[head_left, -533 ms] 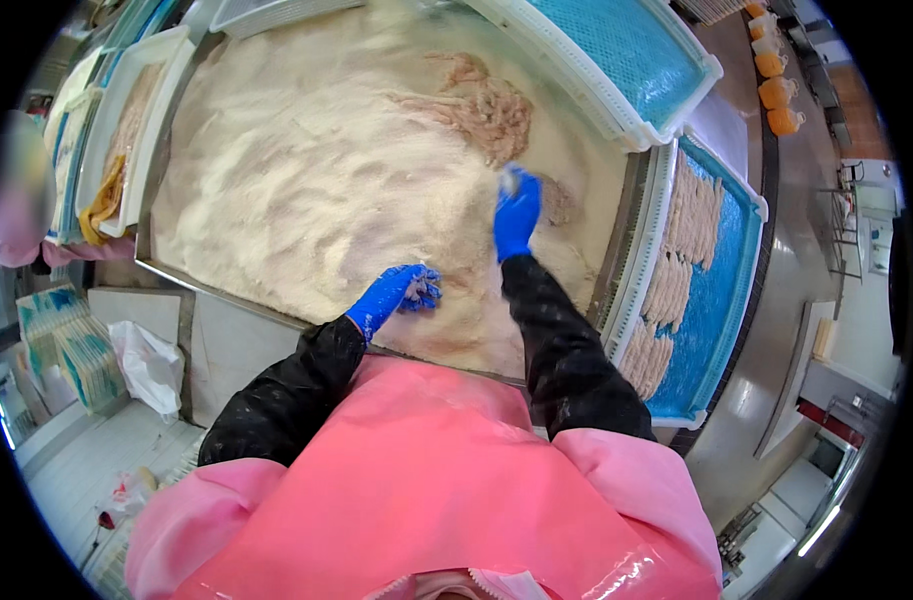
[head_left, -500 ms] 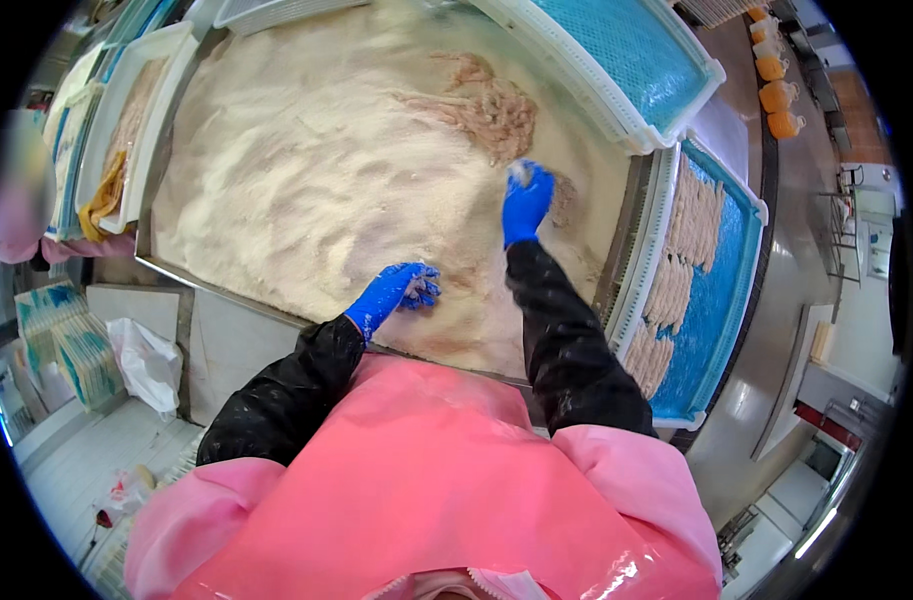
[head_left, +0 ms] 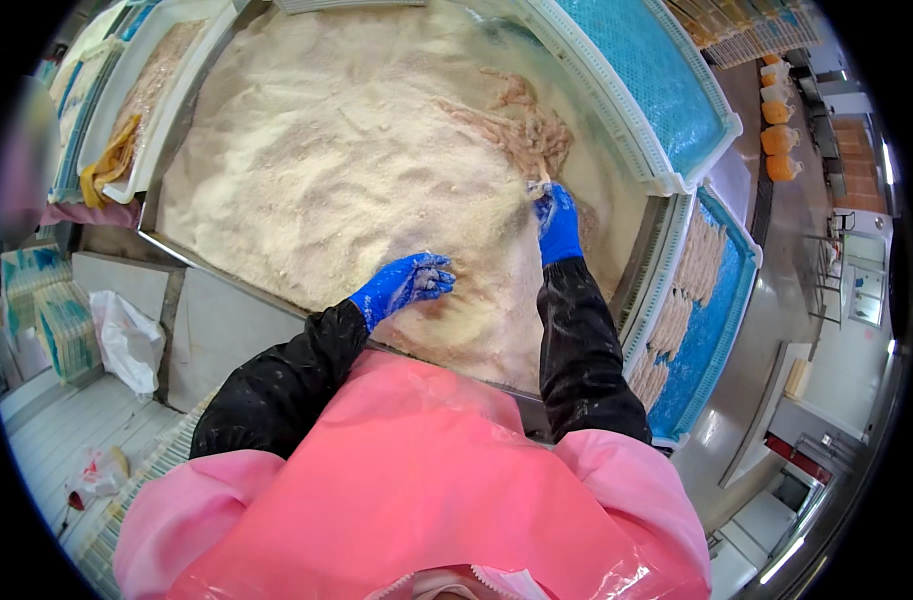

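So my blue-gloved left hand (head_left: 408, 285) is just above the pale crumbs (head_left: 316, 150) at about 11 o'clock, fingers loosely curled with gaps between them, crumbs stuck all over. Right hand (head_left: 557, 222) is at 1 o'clock, thumb and fingers pinching a pale bit at the near end of the raw meat (head_left: 534, 135), which sits in a stringy heap on the crumbs, further out towards 12 to 1. Over at 3 there's a blue-lined tray (head_left: 712, 320) with rows of coated strips (head_left: 699, 262). The plastic bag (head_left: 98, 474) at 8 has red marking, way too small to read.
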